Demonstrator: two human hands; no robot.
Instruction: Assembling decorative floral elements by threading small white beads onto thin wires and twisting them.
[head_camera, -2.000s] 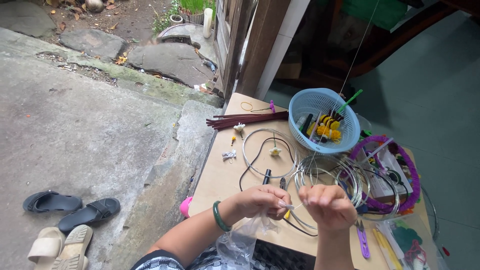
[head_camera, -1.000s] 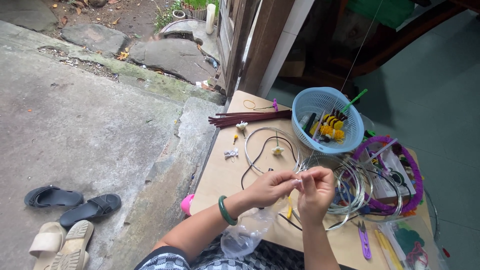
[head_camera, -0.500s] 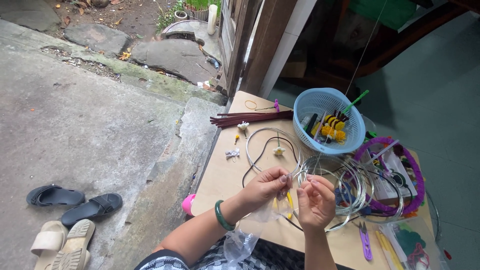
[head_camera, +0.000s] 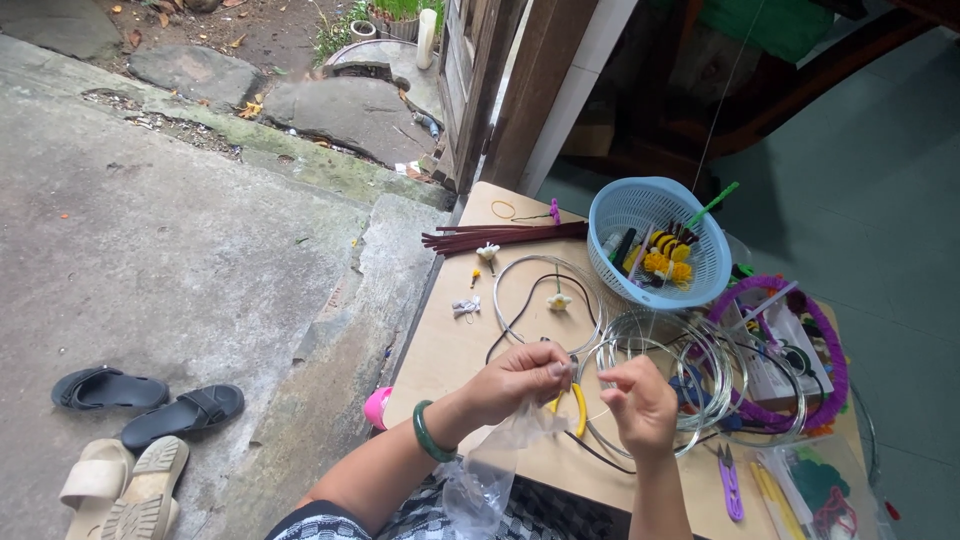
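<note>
Blue basket (head_camera: 660, 245), wire coils (head_camera: 660, 370), pliers (head_camera: 578, 410)

Bare tabletop (head_camera: 440, 355) seen open on near-left, between small white flower piece (head_camera: 466, 306) and left hand (head_camera: 520, 380); passage possible there. Centre blocked by wire rings (head_camera: 660, 370) and black cord loop (head_camera: 530, 300). Far side closed off by blue basket (head_camera: 660, 240) and dark stick bundle (head_camera: 500, 238). Right side crowded by purple hoop (head_camera: 800, 350) and purple snips (head_camera: 730, 480). Clear plastic bag (head_camera: 495, 465) hung off near edge below hands, right hand (head_camera: 640, 405) just beside rings
</note>
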